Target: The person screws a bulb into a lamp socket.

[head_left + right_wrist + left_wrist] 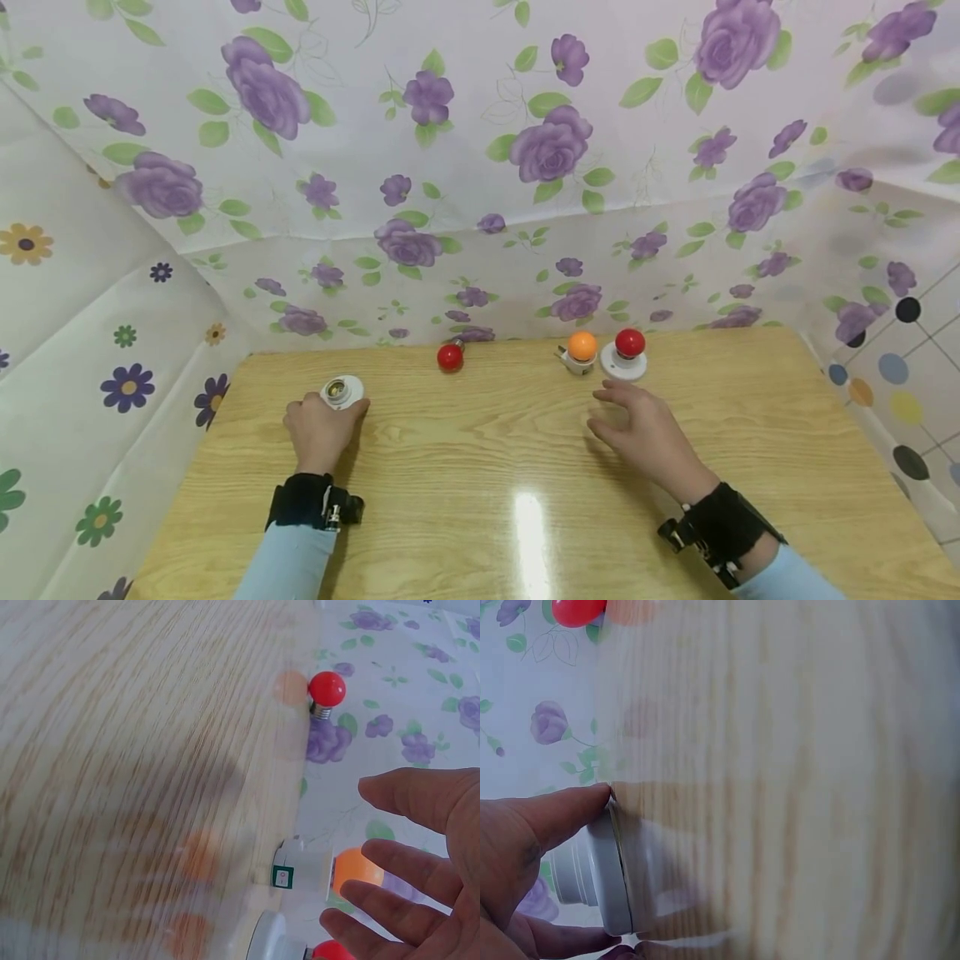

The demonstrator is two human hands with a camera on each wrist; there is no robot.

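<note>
At the left of the table, my left hand (321, 432) grips a round white lamp holder (355, 393) by its rim. No bulb is in its socket; the left wrist view shows thumb and fingers on opposite sides of the holder (609, 877). My right hand (651, 435) hovers at the right, fingers spread and holding nothing. Just beyond it stand an orange bulb (582, 345) in a white plug-in socket (580, 365) and a red bulb (630, 342) in a round white holder (624, 368). Near the back middle lies a loose red bulb (450, 358), its metal screw end visible.
The wood-grain table (465, 467) ends at a flowered sheet (480, 283) hanging along its back edge. Patterned sheets also hang at the left and right sides. A bright light reflection shows on the front of the tabletop.
</note>
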